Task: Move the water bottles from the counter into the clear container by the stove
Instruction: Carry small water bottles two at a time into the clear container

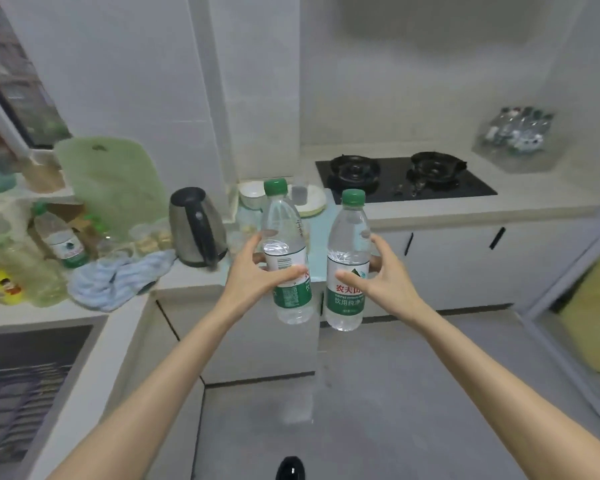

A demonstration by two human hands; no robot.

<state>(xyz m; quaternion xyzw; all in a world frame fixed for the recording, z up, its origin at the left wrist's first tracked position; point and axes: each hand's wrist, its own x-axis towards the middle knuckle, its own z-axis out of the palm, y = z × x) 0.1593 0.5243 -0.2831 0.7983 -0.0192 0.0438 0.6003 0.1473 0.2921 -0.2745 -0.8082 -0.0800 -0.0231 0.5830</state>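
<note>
**Two bottles in hand, short of the container**

The counter [548, 192] wraps the corner, and the stove [406, 180] sits in its far run. Just right of the stove, against the wall, stands the container [515, 142]. It is blurred, but it seems to hold several green-capped bottles already, so part of the job looks done.

Both carried bottles hang upright over the floor, in front of the stove and to its left, off the counter and well apart from the container. The left hand [257, 271] grips the left bottle [286, 251] round its label, thumb on the near side and fingers curled behind. The right hand [383, 275] grips the right bottle [347, 258], just beside it, the same way.

Far left of the stove, past the kettle [196, 226], a third bottle [61, 237] stands on the counter among clutter. By my reckoning, what is left is to carry these two across, put them in, then return for that one.
</note>
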